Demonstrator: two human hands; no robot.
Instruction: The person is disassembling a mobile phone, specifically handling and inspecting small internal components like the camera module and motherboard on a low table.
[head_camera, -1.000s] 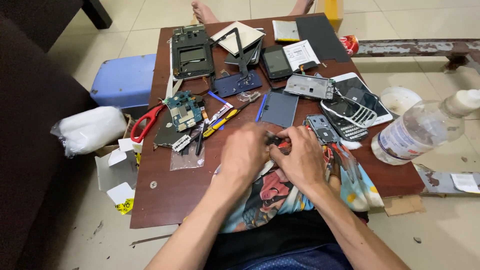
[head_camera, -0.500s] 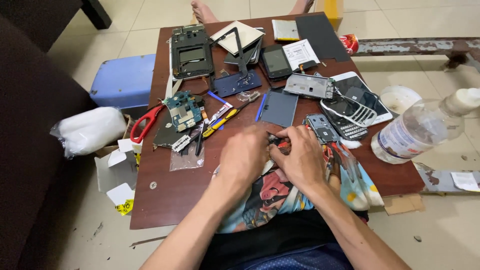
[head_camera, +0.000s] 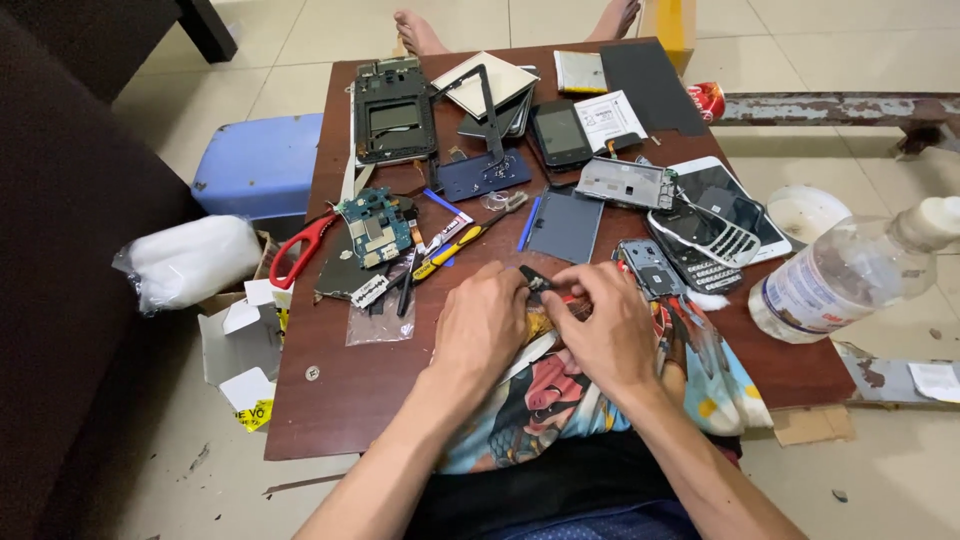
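Note:
Both my hands meet near the front middle of a dark brown table (head_camera: 330, 400), over a colourful printed cloth (head_camera: 560, 400). My left hand (head_camera: 485, 325) and my right hand (head_camera: 605, 325) pinch a small dark phone part (head_camera: 535, 280) between their fingertips. A red-handled tool (head_camera: 572, 297) peeks out under my right fingers; which hand grips it is hidden. Just right of my right hand lies an opened grey phone body (head_camera: 648, 268). A green circuit board (head_camera: 375, 225) sits to the left, beside a yellow-handled tool (head_camera: 445, 255).
Several dismantled phones, frames and screens cover the far half of the table. Red scissors (head_camera: 298, 250) lie at the left edge. A clear plastic bottle (head_camera: 850, 275) lies on the right. A blue stool (head_camera: 258, 165) and cardboard boxes (head_camera: 240, 330) stand left on the floor. Another person's bare feet (head_camera: 420, 30) show beyond.
My hands stay at the same spot; only the fingers shift slightly around the small dark part.

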